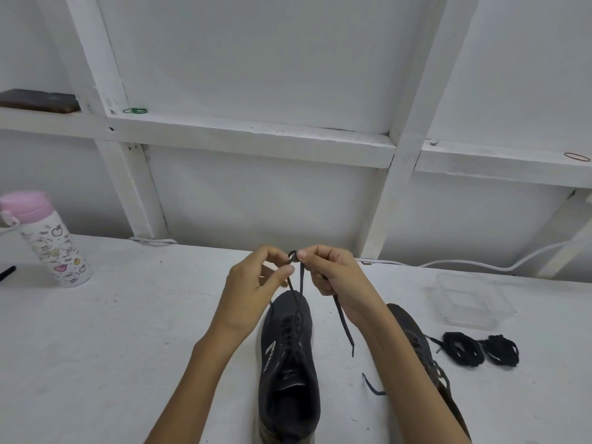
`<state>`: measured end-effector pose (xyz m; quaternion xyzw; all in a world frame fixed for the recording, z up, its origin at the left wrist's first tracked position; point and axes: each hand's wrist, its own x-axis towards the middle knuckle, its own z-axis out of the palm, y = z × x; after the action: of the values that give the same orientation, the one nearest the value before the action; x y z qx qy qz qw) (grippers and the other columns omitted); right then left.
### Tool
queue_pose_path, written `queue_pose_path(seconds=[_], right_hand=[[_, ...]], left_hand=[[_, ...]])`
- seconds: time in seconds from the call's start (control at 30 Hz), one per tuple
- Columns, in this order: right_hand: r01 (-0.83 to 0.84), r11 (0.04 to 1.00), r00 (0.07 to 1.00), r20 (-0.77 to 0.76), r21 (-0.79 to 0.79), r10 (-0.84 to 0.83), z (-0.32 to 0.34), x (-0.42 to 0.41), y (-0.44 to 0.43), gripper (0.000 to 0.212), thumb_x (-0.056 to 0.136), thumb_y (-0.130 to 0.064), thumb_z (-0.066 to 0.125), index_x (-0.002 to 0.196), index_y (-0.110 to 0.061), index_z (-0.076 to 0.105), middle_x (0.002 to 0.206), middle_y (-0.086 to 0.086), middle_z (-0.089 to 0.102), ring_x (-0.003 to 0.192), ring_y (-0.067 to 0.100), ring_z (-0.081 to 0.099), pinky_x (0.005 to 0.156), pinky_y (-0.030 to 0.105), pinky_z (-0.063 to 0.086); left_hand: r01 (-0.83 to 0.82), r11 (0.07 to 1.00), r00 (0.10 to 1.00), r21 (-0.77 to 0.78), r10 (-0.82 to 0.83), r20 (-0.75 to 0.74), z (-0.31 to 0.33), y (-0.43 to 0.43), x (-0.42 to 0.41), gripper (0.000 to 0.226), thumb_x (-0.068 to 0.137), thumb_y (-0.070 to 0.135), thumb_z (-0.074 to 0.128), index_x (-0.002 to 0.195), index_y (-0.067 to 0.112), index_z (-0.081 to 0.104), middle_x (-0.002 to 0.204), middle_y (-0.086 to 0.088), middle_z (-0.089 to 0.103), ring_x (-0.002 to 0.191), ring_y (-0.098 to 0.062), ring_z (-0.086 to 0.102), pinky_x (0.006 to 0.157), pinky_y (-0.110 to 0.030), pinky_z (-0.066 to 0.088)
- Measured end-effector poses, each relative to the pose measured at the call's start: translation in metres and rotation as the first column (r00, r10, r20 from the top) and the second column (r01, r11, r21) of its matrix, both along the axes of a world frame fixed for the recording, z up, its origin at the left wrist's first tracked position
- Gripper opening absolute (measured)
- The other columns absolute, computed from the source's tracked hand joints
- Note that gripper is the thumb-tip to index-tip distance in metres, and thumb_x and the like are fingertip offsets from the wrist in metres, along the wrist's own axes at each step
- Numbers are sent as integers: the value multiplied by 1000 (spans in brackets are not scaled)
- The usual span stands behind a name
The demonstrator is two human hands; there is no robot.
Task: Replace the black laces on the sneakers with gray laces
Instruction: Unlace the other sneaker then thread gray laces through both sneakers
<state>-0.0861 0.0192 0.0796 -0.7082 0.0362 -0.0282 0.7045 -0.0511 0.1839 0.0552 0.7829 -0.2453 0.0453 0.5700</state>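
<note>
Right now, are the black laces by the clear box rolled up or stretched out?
Rolled up: the black laces lie in two coiled bundles.

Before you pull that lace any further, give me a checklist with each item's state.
1. Left hand pinches the lace: ok.
2. Right hand pinches it too: ok.
3. Sneaker lies flat on the table, toe pointing away: ok.
4. Loose lace end hangs free, not snagged: ok.
5. Lace is gray, not black: cannot tell, it looks dark.
6. Second sneaker is fully laced: cannot tell, the right arm partly hides it.
</note>
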Motion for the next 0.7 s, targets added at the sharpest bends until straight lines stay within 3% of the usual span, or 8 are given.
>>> queue_pose_path(seconds=[0.1,0.27,0.43,0.57,0.7], right_hand=[[-7,1000,1000,-16,-12,7,-2,-3,-1,11,92,-19,66,89,-9,68,57,-7,38,48,9,25,47,20,18],[175,978,985,15,-111,-174,-7,-16,-23,11,84,1,68,86,-8,62,46,-8,35,40,7,29,42,17,24],[249,882,965,30,-399,-259,-25,-40,-48,27,73,15,60,79,-11,62,44,-11,34,43,5,29,47,14,29],[177,701,950,-68,-691,-306,-49,-56,-69,36,67,9,58,68,-26,64,47,-10,44,48,7,41,55,26,34],[44,452,888,-172,-891,-426,-62,-62,-76,35,69,3,51,76,-30,61,79,-9,63,74,14,58,63,28,46]], left_hand=[[-31,999,997,10,30,74,-4,3,4,6,93,23,62,87,24,64,71,16,62,51,-10,55,56,-28,48],[-125,992,984,31,120,130,-8,35,18,11,91,25,63,82,31,64,80,17,65,52,-7,41,53,-15,36],[-235,959,972,156,229,57,-36,78,30,16,91,25,63,79,35,63,76,13,65,55,-15,47,63,-34,45],[-276,920,950,278,305,-66,-63,113,32,19,91,28,64,80,43,62,73,17,66,57,-10,49,66,-32,43],[-145,845,919,515,308,-246,-84,139,32,18,91,33,65,75,40,66,80,15,68,79,-15,63,78,-36,47]])
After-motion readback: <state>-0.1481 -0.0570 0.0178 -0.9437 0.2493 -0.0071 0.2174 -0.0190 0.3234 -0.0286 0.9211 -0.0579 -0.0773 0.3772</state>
